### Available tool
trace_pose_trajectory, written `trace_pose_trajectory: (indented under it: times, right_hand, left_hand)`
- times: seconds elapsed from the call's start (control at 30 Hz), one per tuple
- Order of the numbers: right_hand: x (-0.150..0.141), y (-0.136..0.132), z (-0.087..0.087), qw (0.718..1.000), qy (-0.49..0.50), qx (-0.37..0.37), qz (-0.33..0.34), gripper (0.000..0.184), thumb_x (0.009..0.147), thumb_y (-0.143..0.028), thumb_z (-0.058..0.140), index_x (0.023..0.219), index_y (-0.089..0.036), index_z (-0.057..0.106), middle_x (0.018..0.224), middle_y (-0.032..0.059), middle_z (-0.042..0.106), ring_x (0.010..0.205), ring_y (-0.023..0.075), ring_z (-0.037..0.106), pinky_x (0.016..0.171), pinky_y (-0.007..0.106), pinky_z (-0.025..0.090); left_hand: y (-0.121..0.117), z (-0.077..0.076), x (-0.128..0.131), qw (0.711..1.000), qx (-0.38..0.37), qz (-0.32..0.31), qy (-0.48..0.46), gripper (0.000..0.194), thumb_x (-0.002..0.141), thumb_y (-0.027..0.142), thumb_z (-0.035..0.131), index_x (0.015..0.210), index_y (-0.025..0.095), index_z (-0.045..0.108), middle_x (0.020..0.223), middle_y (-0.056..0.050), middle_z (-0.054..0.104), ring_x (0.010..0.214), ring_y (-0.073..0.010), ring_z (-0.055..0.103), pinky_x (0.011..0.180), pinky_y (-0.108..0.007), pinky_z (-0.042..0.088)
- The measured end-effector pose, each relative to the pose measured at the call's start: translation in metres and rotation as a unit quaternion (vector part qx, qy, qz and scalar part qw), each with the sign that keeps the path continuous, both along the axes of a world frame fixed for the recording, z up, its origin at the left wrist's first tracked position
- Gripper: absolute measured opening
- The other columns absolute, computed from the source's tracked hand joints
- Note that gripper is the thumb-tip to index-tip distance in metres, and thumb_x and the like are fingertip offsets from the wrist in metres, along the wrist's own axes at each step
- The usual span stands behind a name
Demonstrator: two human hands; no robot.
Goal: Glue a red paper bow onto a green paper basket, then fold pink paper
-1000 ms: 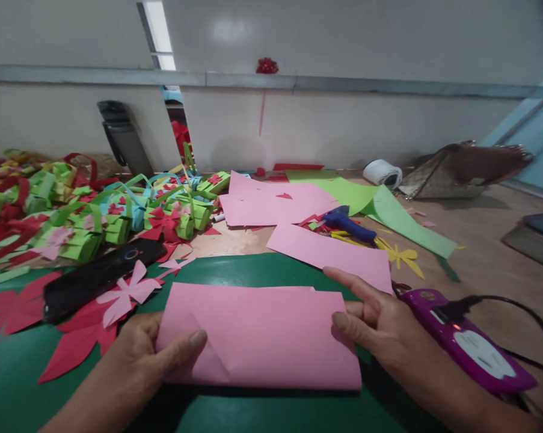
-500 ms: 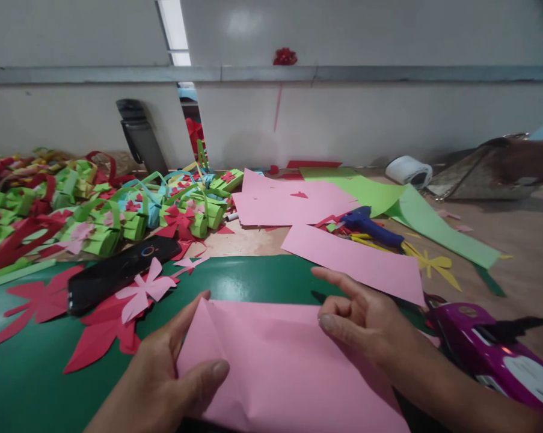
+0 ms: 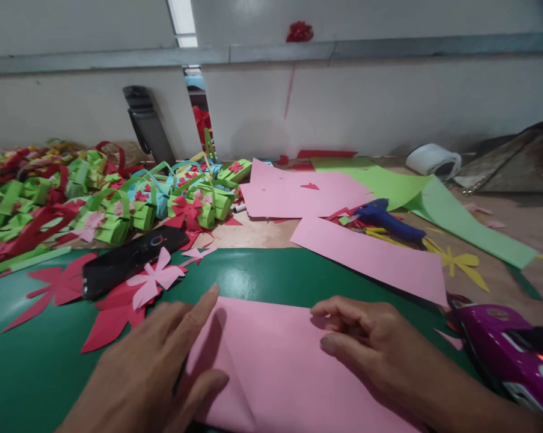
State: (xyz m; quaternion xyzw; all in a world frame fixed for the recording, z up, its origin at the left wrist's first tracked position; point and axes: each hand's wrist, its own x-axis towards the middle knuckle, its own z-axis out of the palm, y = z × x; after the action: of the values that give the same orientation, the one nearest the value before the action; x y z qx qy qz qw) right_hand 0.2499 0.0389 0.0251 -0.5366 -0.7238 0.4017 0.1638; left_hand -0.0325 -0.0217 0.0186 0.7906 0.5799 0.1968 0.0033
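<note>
A folded pink paper sheet (image 3: 275, 367) lies on the green mat (image 3: 262, 273) right in front of me. My left hand (image 3: 158, 367) rests flat on its left edge, fingers stretched out, the index tip at the sheet's top left corner. My right hand (image 3: 365, 346) lies on the sheet's right part, fingers loosely curled, index finger pointing left along the top edge. Neither hand grips the paper.
A black phone (image 3: 131, 260) and pink and red paper flowers (image 3: 154, 278) lie left on the mat. Green and red paper baskets (image 3: 95, 204) pile up at the far left. More pink sheets (image 3: 370, 255), green paper (image 3: 456, 219), a blue glue gun (image 3: 386, 218) and a purple device (image 3: 510, 355) sit right.
The pink sheet has gone from being held up by both hands to lying on the mat. Both hands now press on it. The view has shifted left and down.
</note>
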Motion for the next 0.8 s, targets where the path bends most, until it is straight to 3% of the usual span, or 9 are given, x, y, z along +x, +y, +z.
trace_pose_trajectory:
  times: [0.07,0.13,0.2,0.27,0.3,0.43,0.67,0.8]
  right_hand:
    - [0.000,-0.002,-0.001,0.999,-0.027,0.039,0.027,0.016,0.083,-0.024,0.053,0.088,-0.022,0.068,0.082,0.0001,0.072,0.074,0.0172,0.065,0.066,0.027,0.048]
    - [0.000,-0.003,-0.003,0.996,-0.036,0.069,0.038,0.017,0.083,-0.023,0.054,0.092,-0.023,0.068,0.087,0.0008,0.074,0.078,0.0183,0.068,0.070,0.029,0.050]
    - [-0.001,-0.003,-0.007,0.994,-0.035,0.096,0.041,0.020,0.083,-0.022,0.054,0.097,-0.023,0.068,0.089,0.0021,0.075,0.080,0.0191,0.069,0.072,0.029,0.052]
    - [-0.002,-0.004,-0.011,0.992,-0.028,0.116,0.039,0.021,0.085,-0.023,0.053,0.100,-0.023,0.068,0.091,0.0037,0.075,0.082,0.0198,0.070,0.073,0.030,0.053]
    - [-0.002,-0.004,-0.012,0.991,-0.024,0.122,0.038,0.021,0.086,-0.024,0.053,0.101,-0.023,0.068,0.091,0.0043,0.075,0.083,0.0200,0.070,0.073,0.029,0.053]
    - [0.000,-0.002,-0.014,0.993,-0.014,0.118,0.014,0.019,0.085,-0.028,0.054,0.098,-0.023,0.067,0.089,0.0051,0.074,0.080,0.0211,0.070,0.069,0.029,0.054]
    - [0.014,0.011,-0.006,0.998,0.031,-0.033,-0.046,0.033,0.079,-0.041,0.062,0.103,-0.019,0.067,0.066,0.0013,0.065,0.061,0.0180,0.064,0.057,0.026,0.054]
    - [0.020,0.012,-0.006,0.999,0.006,0.005,-0.033,0.031,0.066,-0.034,0.071,0.096,-0.024,0.071,0.078,0.0039,0.071,0.074,0.0236,0.068,0.064,0.029,0.056]
  left_hand:
    - [-0.002,0.007,0.006,0.987,0.129,-0.004,0.099,0.060,0.086,0.037,0.058,0.142,0.030,0.037,0.127,-0.014,0.057,0.120,-0.0391,0.052,0.097,-0.057,0.044]
    - [-0.002,0.013,0.019,0.974,0.174,-0.080,0.117,0.046,0.091,0.032,0.051,0.136,0.023,0.045,0.138,-0.014,0.050,0.135,-0.0357,0.036,0.110,-0.056,0.029]
    - [0.002,0.013,0.035,0.965,0.118,-0.194,0.132,0.036,0.096,0.028,0.041,0.129,0.022,0.052,0.140,-0.009,0.051,0.137,-0.0312,0.034,0.113,-0.051,0.026]
    - [0.009,0.006,0.047,0.946,0.036,-0.289,0.144,0.034,0.096,0.031,0.042,0.126,0.020,0.055,0.135,-0.011,0.057,0.128,-0.0313,0.047,0.105,-0.048,0.038]
    - [0.013,0.001,0.051,0.941,-0.002,-0.304,0.146,0.037,0.096,0.037,0.045,0.127,0.019,0.055,0.134,-0.014,0.057,0.124,-0.0335,0.051,0.101,-0.049,0.042]
    - [0.026,-0.019,0.054,0.947,-0.028,-0.294,0.127,0.068,0.089,0.066,0.039,0.137,0.017,0.046,0.141,-0.020,0.048,0.125,-0.0420,0.047,0.094,-0.057,0.044]
    - [0.024,-0.030,0.051,0.956,-0.039,-0.272,0.102,0.072,0.089,0.068,0.036,0.143,0.020,0.037,0.147,-0.018,0.040,0.132,-0.0422,0.037,0.097,-0.063,0.039]
    - [0.028,-0.025,0.051,0.956,-0.062,-0.265,0.106,0.075,0.087,0.070,0.038,0.144,0.021,0.036,0.146,-0.021,0.041,0.130,-0.0447,0.038,0.094,-0.064,0.040]
